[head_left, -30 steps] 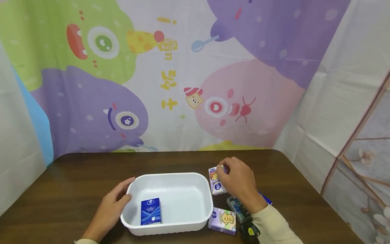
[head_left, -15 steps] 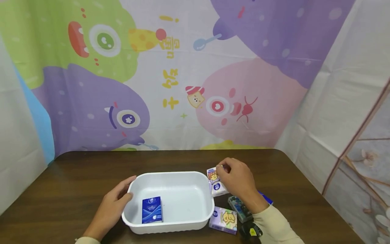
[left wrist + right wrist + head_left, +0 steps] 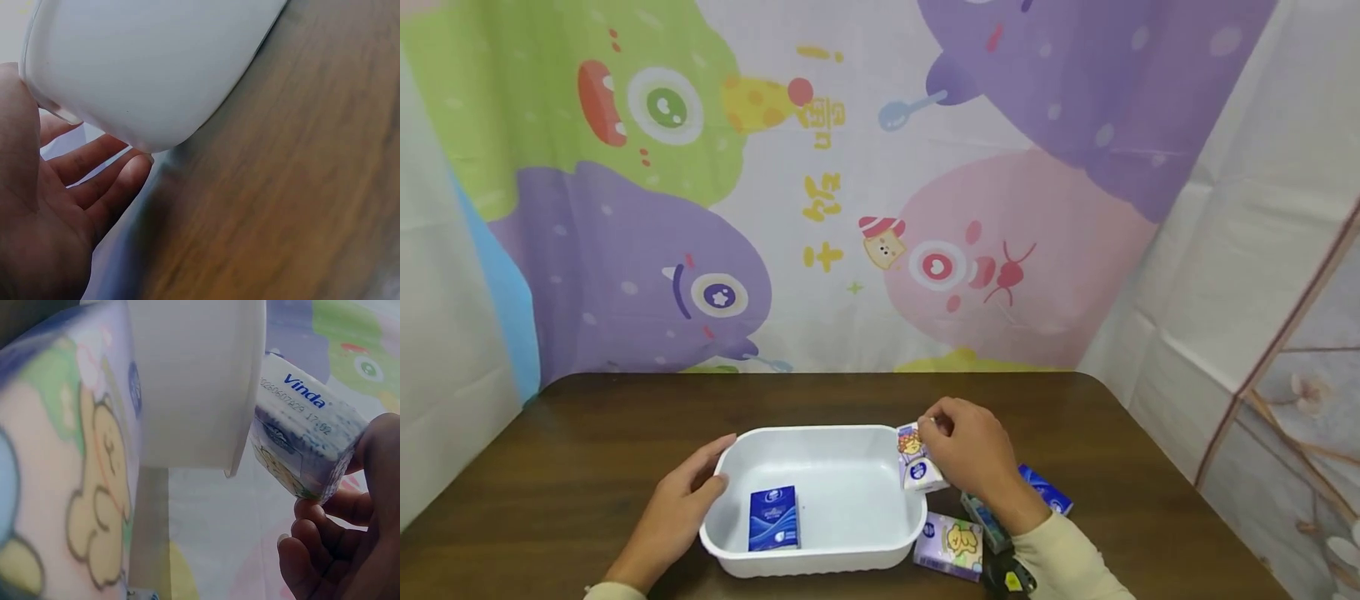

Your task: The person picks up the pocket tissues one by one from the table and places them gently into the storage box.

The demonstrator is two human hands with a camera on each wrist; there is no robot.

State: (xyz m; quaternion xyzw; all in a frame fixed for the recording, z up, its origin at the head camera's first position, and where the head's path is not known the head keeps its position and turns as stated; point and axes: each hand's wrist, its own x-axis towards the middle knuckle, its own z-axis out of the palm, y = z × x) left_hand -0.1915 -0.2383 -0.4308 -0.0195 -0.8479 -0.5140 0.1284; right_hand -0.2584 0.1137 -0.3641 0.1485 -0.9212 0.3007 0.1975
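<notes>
My left hand (image 3: 688, 487) grips the left end of a white plastic basin (image 3: 827, 565). In the left wrist view the thumb hooks over the rim while the fingers (image 3: 119, 181) lie against the outer wall. A blue tissue pack (image 3: 772, 518) lies inside the basin, left of its middle. Between thumb and fingers my right hand (image 3: 973, 446) pinches a purple-and-white tissue pack (image 3: 916, 454) with a cartoon print. That pack overlaps the basin's right rim in the head view. Up close, the right wrist view shows "Vinda" on the end of the pinched pack (image 3: 306, 425).
Right of the basin lies another purple pack (image 3: 949, 546) with a bear print. Beside it are a dark, partly hidden pack (image 3: 985, 521) and a black item with a yellow mark (image 3: 1011, 575). A blue pack (image 3: 1045, 490) lies past my right wrist. A cartoon-printed cloth (image 3: 850, 333) hangs behind the table.
My right hand has moved left with the purple-and-white tissue pack, from beside the basin to over its right rim. More of the blue pack behind the wrist shows. My left hand stays put.
</notes>
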